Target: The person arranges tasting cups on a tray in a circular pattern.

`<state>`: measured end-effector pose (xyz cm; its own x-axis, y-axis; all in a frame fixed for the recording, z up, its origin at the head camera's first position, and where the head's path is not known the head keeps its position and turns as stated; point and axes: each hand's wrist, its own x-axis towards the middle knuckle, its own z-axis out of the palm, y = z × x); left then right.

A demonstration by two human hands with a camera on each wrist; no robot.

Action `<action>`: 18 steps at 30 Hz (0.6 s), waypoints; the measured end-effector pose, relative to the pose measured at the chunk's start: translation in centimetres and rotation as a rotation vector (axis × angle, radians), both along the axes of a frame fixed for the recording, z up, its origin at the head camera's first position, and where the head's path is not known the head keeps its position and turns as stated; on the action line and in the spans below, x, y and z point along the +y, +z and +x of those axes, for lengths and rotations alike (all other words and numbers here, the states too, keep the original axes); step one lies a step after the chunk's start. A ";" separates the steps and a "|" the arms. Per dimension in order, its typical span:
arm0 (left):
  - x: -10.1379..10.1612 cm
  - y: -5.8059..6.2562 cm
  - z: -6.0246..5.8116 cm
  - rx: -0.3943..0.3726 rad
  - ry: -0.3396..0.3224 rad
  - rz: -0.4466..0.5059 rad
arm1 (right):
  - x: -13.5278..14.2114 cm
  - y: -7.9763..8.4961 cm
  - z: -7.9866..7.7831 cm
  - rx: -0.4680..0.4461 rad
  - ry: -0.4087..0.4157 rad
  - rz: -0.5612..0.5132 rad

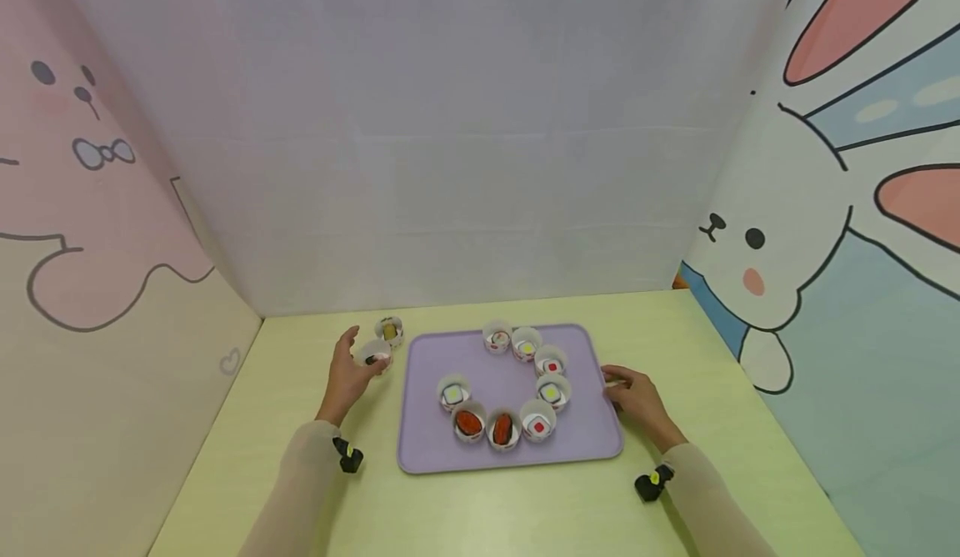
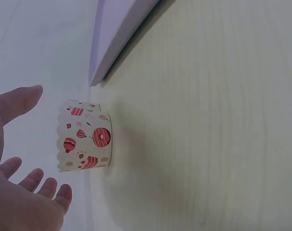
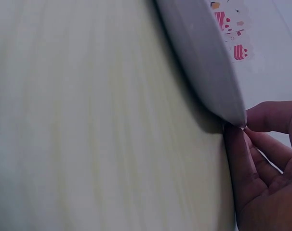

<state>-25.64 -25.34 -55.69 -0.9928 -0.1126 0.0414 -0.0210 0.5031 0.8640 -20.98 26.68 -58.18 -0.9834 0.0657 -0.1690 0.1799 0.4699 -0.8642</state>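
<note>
My left hand (image 1: 349, 378) is held with thumb and fingers spread beside a white paper baking cup (image 1: 375, 354) on the table. In the left wrist view, a gap shows between those fingers and the cup (image 2: 86, 142), which has red cake and doughnut prints. A second cup (image 1: 389, 331) with a yellowish piece stands just behind it. My right hand (image 1: 637, 400) pinches the right rim of a lilac tray (image 1: 450, 463) between thumb and forefinger, seen closely at the tray edge (image 3: 208, 72) in the right wrist view.
On the tray, several paper cups form an open curve. Some hold orange-red sushi-like pieces (image 1: 470, 424); others hold white pieces with red or yellow-green centres (image 1: 551, 393). A pale wooden table (image 1: 495, 511) lies beneath, with a white cloth backdrop (image 1: 465, 165) behind.
</note>
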 end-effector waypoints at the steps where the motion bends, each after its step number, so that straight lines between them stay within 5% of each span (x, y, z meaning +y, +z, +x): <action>1: 0.0 -0.1 0.0 -0.009 0.002 0.009 | 0.0 0.0 0.0 0.001 0.001 -0.002; 9: -0.3 -1.5 -0.4 -0.094 -0.029 0.073 | 0.0 -0.3 -0.1 0.004 -0.004 -0.011; 18: -0.3 -2.5 -0.3 -0.102 -0.042 0.068 | 0.0 -0.4 -0.2 -0.009 -0.006 -0.019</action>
